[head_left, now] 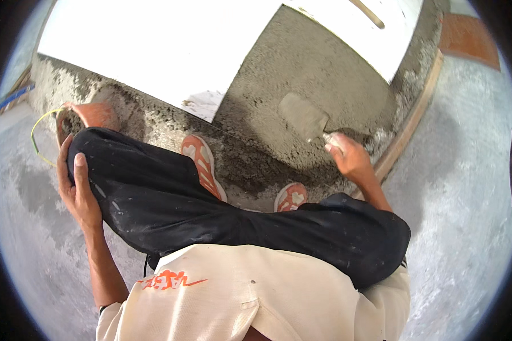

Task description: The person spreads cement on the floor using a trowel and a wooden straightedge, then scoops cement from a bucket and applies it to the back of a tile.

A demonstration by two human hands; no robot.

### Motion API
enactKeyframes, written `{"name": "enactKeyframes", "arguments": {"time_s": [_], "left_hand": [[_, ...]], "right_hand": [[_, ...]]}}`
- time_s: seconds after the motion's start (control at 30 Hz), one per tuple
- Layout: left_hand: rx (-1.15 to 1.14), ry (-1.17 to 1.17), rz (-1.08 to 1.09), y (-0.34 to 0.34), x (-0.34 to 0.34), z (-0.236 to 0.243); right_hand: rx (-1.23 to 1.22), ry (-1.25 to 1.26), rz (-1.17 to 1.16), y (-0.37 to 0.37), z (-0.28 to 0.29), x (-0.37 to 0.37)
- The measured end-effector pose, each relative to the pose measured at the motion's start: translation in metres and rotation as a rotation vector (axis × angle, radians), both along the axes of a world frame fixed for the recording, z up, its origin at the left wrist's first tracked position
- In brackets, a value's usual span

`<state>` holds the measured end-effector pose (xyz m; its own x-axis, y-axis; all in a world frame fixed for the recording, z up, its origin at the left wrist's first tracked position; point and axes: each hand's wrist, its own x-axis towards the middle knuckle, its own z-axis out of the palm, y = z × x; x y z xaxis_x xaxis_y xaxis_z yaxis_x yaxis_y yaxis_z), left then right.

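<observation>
My right hand (pixel 350 156) is closed round the handle of a trowel (pixel 303 116). The trowel's mortar-smeared blade lies flat on a bed of wet grey mortar (pixel 301 57). My left hand (pixel 81 190) rests on my left knee, its fingers spread over the black trousers, holding nothing. White tiles or panels border the mortar: a large one (pixel 148 45) on the left, its near corner smudged with mortar, and another (pixel 375 34) at the far right.
A wooden strip (pixel 412 108) edges the mortar on the right. An orange bucket (pixel 96 116) with a yellow handle lies tipped by my left knee. On the far tile lies a wooden handle (pixel 370 14). A reddish-brown slab (pixel 469 40) sits at the upper right.
</observation>
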<state>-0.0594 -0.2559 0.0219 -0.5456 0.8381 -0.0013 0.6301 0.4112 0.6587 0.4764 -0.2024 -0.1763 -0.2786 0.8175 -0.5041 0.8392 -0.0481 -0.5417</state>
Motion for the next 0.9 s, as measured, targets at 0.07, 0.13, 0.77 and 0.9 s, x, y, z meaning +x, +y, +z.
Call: {"name": "enactKeyframes", "arguments": {"time_s": [0.07, 0.13, 0.77, 0.9], "left_hand": [[0.015, 0.011, 0.0, 0.002, -0.002, -0.003], [0.02, -0.035, 0.001, 0.008, 0.002, -0.007], [0.058, -0.01, -0.071, 0.013, 0.02, -0.004], [0.066, 0.056, -0.05, 0.011, 0.016, -0.003]], "right_hand": [[0.086, -0.015, -0.02, -0.037, -0.001, 0.011], [0.117, -0.073, -0.152, -0.07, 0.003, 0.026], [0.076, -0.075, -0.274, -0.153, -0.025, 0.014], [0.104, 0.048, -0.114, -0.141, -0.041, -0.013]]}}
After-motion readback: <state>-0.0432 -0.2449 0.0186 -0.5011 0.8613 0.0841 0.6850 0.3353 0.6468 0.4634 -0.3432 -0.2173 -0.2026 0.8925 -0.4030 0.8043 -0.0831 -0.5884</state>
